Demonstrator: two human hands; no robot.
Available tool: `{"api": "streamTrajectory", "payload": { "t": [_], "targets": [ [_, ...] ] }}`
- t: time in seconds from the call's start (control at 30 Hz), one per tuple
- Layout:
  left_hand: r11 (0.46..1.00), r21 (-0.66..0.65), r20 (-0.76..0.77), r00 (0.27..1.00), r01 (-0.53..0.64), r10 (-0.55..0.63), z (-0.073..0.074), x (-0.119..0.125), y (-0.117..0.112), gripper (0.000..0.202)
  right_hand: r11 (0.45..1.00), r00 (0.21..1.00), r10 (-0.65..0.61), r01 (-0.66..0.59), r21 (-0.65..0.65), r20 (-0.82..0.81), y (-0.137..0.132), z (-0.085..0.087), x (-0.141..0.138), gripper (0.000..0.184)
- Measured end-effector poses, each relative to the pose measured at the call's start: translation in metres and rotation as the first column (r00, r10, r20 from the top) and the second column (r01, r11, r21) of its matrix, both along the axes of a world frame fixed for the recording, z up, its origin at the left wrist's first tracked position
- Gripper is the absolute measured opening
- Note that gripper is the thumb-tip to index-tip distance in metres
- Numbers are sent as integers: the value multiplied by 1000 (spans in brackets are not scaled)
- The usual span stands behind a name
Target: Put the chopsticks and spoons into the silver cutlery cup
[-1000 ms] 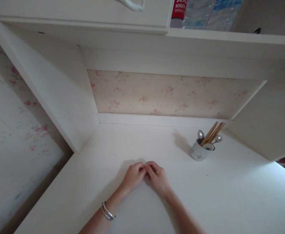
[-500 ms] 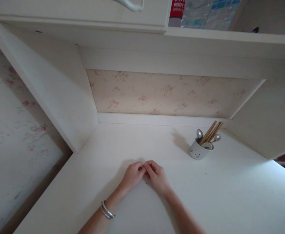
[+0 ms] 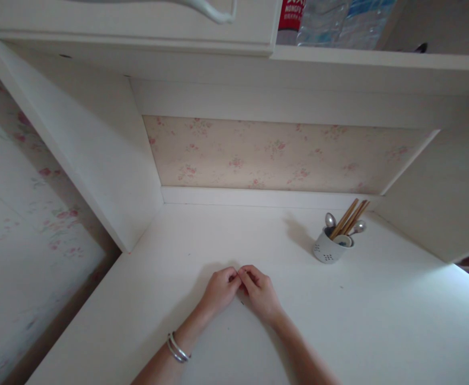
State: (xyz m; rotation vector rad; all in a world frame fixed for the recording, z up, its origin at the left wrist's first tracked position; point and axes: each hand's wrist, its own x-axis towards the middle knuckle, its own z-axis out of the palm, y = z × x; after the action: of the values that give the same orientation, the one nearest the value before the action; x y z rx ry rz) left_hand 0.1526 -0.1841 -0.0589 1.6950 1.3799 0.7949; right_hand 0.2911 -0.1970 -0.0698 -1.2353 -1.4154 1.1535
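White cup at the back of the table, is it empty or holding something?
Holding things: the small white ceramic cup holds brown wooden chopsticks and silvery metal spoons that stick out of its top.

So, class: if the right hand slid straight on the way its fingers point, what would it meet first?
The left hand: the right hand points up-left at it, and the two seem to touch there.
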Motion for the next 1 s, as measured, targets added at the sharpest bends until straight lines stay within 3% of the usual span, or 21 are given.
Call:
{"api": "streamTrajectory", "payload": {
  "t": [1.0],
  "targets": [
    [1000, 15, 4, 1000, 4, -4, -5, 0, -1, 36, 1000, 997, 19, -20, 22, 71, -2, 5, 1, 35]
  ]
}}
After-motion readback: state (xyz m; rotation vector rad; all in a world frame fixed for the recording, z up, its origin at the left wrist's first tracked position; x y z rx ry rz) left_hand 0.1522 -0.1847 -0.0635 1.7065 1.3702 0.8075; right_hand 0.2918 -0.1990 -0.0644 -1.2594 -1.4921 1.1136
